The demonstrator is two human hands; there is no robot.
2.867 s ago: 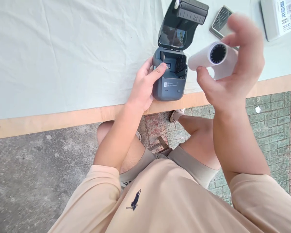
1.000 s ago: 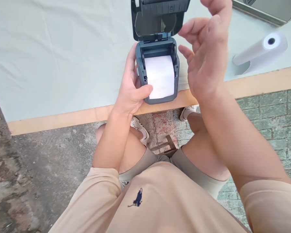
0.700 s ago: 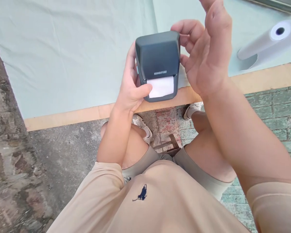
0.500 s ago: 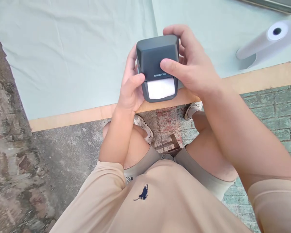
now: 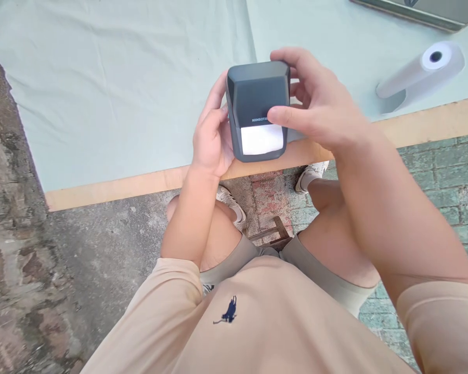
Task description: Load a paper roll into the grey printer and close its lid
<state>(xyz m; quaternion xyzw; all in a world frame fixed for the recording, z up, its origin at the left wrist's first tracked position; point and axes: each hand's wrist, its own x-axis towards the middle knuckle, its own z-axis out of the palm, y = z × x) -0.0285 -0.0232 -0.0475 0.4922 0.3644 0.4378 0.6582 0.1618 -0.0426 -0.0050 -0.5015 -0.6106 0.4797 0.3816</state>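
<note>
Both my hands hold a dark label printer (image 5: pixel 253 93) marked NIIMBOT above the near edge of the table. A white label (image 5: pixel 262 140) covers the lower part of its face. My left hand (image 5: pixel 212 130) cradles the printer's left side, its thumb bent against that edge and some fingers hidden behind. My right hand (image 5: pixel 315 104) grips the right side, with the thumb lying on the front just above the label and the index finger at the top corner. The undersides of the fingers behind the printer are out of sight.
A white paper roll (image 5: pixel 411 75), partly unrolled, lies on the pale cloth (image 5: pixel 140 93) to the right. Beyond it, a dark flat device with a shiny surface (image 5: pixel 432 13) reaches the top right corner. The table's wooden edge (image 5: pixel 140 184) runs in front of my knees.
The printer has shifted slightly right in my hands. My left thumb has drawn back from its front to its side, and my right thumb has slid down toward the label.
</note>
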